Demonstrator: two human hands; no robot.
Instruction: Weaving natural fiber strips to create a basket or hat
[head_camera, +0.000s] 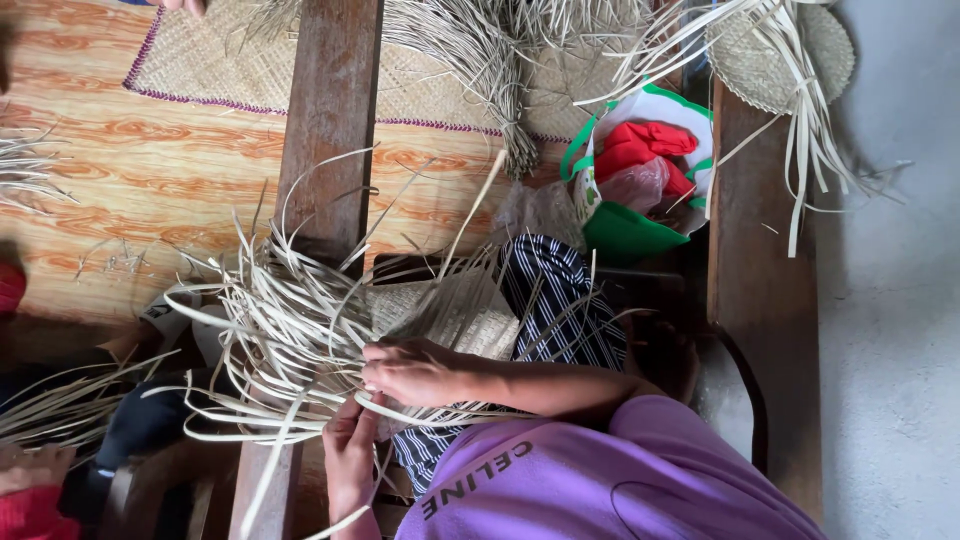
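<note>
Head view, looking down and turned sideways: near the top right sits a white bag with green trim and green handles (640, 215), open-mouthed, with red cloth (645, 148) and a crumpled clear plastic wrap (640, 185) stuffed inside; it rests between two dark wooden beams (330, 110) and just beside a tied bundle of pale straw strips (500, 80). At the middle, a half-woven straw piece (440, 315) lies over a lap in black-and-white striped cloth (565, 300), its loose strips (270, 330) fanning out to the left and across the nearer beam. The upper hand in the picture, the person's right hand (415, 370), lies curled over the strips with fingers bent, pinching several of them. The left hand (350, 450), lower and just beside it, is closed around strips at the weave's edge; how tightly, the tangle hides. A purple sleeve (600, 470) fills the lower right. Behind, a woven mat with a purple border (210, 65) lies on a wood-patterned floor (130, 180), and a round woven piece (775, 50) rests at the top right by a grey wall (890, 300). Another person's fingertip (185, 5) shows at the top edge.
</note>
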